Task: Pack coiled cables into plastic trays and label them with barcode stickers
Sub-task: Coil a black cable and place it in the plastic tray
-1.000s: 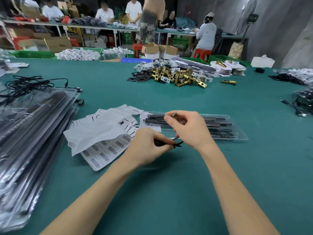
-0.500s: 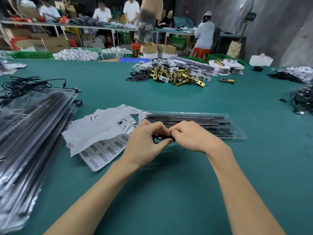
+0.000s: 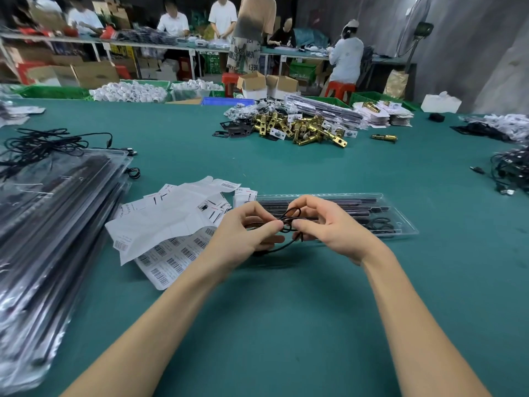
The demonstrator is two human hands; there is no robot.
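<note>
A thin black cable (image 3: pixel 289 222) is looped between both hands above the green table. My left hand (image 3: pixel 243 236) pinches it between thumb and fingers, and my right hand (image 3: pixel 329 224) pinches the loops from the other side. A tail of the cable hangs down toward the table under my left hand. Just behind the hands lies a long clear plastic tray (image 3: pixel 400 222) with black parts and a coiled cable inside. Sheets of barcode stickers (image 3: pixel 171 259) lie to the left, partly under white backing paper (image 3: pixel 171 222).
A tall stack of filled clear trays (image 3: pixel 48 224) fills the left side. Loose black cables (image 3: pixel 43 141) lie at far left, more cables (image 3: pixel 512 170) at far right. A pile of brass latches (image 3: pixel 303 127) sits mid-table. People work at benches behind.
The hands, pressed together half a second ago, have drawn slightly apart and lifted, and the cable now shows as open loops between them with a tail hanging below.
</note>
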